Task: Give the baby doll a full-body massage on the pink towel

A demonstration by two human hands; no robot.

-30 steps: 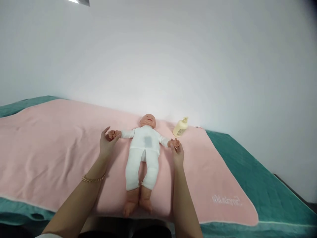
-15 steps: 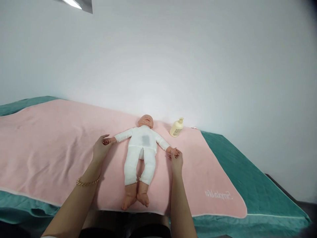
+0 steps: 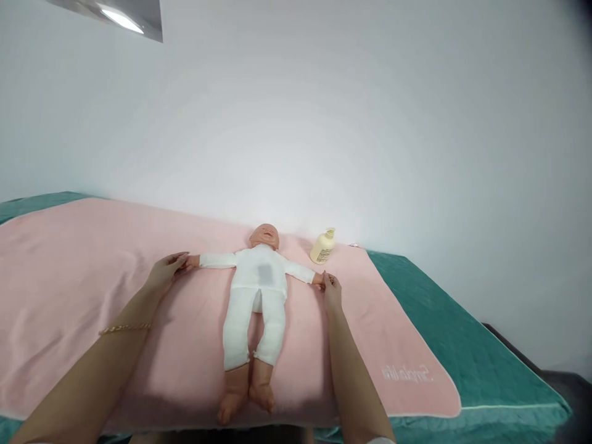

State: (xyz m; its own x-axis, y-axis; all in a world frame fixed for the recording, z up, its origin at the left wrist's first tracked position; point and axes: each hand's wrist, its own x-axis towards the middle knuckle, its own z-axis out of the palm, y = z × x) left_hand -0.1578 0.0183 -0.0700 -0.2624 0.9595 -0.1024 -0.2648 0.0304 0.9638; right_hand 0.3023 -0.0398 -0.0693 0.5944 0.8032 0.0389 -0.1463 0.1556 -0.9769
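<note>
A baby doll point(image 3: 259, 277) in a white cloth suit lies on its back, head toward the wall and bare feet toward me. Its arms stretch out to both sides. My left hand point(image 3: 167, 270) is closed on the doll's hand at the left, with the arm held nearly straight out. At the right, my right hand point(image 3: 332, 290) pinches the doll's other hand between thumb and fingers. Behind that arm a pale yellow pump bottle point(image 3: 322, 248) stands on the pink blanket point(image 3: 383, 320).
The blanket lies over a green quilted cover point(image 3: 444, 320) that shows at the right and front edges. A white wall point(image 3: 296, 123) rises directly behind the bed. A shiny fixture with a light point(image 3: 123, 20) hangs at upper left.
My left hand has moved outward to the left, drawing the doll's arm straighter and more level. My right hand still holds the other doll hand. The whole view has shifted slightly.
</note>
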